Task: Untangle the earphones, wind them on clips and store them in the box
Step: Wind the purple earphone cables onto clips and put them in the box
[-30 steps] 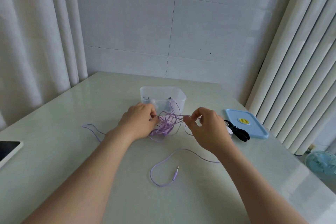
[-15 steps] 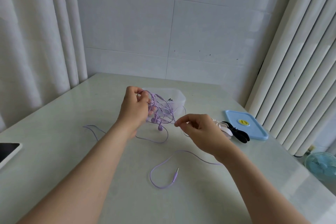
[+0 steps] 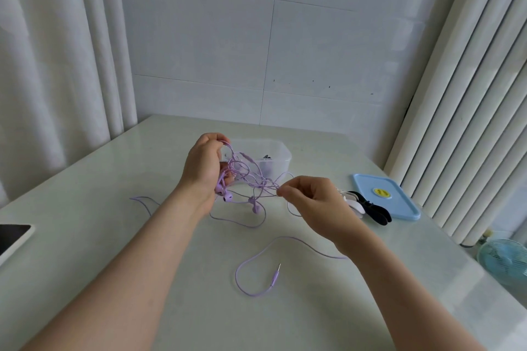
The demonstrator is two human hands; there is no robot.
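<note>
A tangle of purple earphones [image 3: 251,177] hangs above the table between my hands. My left hand [image 3: 204,168] grips the upper loops, with the earbuds dangling below its palm. My right hand [image 3: 310,202] pinches a strand of the cable at the tangle's right side. The loose cable end with its jack plug [image 3: 275,279] lies on the table in front of me. The clear plastic box [image 3: 281,155] stands just behind the tangle, with something dark inside. White and black clips [image 3: 368,208] lie to the right, partly hidden by my right hand.
The box's blue lid [image 3: 385,196] lies at the right by the clips. A tablet [image 3: 11,239] sits at the table's left edge. A small blue fan [image 3: 504,259] stands below the table at the right. Curtains hang on both sides.
My left hand has lifted the tangle off the table and up in front of the box. My right hand has shifted slightly down and right, drawing a strand out sideways.
</note>
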